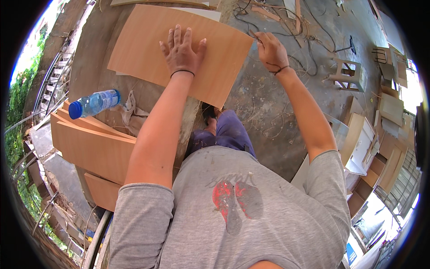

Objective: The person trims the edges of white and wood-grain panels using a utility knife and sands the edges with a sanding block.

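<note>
A light wood-grain board (224,45) lies across a worktop, its right end reaching past the worktop's edge. My left hand (182,54) presses flat on its face with the fingers spread. My right hand (272,53) is closed beside the board's far right corner. A thin piece pokes out of those fingers toward the corner; its kind is too small to make out. Part of a pale sheet (201,13) shows from under the board's far edge.
A blue-capped plastic bottle (101,102) lies at left beside a crumpled cloth (132,114). More wood-grain boards (92,145) lean near my left arm. Cables (313,42) and offcuts litter the floor. A stool (351,74) and cabinet parts (358,143) stand at right.
</note>
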